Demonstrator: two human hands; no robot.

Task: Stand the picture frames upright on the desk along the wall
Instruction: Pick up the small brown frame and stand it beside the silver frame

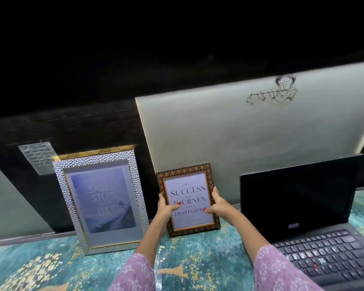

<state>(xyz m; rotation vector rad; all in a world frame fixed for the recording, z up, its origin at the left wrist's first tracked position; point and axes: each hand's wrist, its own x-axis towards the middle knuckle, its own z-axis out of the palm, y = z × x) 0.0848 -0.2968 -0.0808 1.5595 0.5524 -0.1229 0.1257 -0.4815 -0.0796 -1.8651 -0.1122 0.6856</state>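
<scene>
Frames are what we handle at this desk (208, 259), whose teal and gold patterned top runs under our two pink sleeves at six o'clock. Nearest at four o'clock lies the open laptop (315, 238), its screen dark. Just past the sleeves, our left hand (165, 208) clasps the left edge of the small dark-bordered frame (188, 199), thumb laid over the glass, and our right hand (218, 204) clasps its right edge the same way, thumb across the print. Both hands are closed around that frame, which reads "Success is a journey, not a destination". It stands at twelve o'clock with its bottom edge on the desk, tilted back toward the pale wall panel (250, 133); whether its top touches the panel we cannot tell. At ten o'clock, just beside it, the large silver frame (100, 200) stands upright on the desk, leaning back against the dark wall (72, 127).
</scene>
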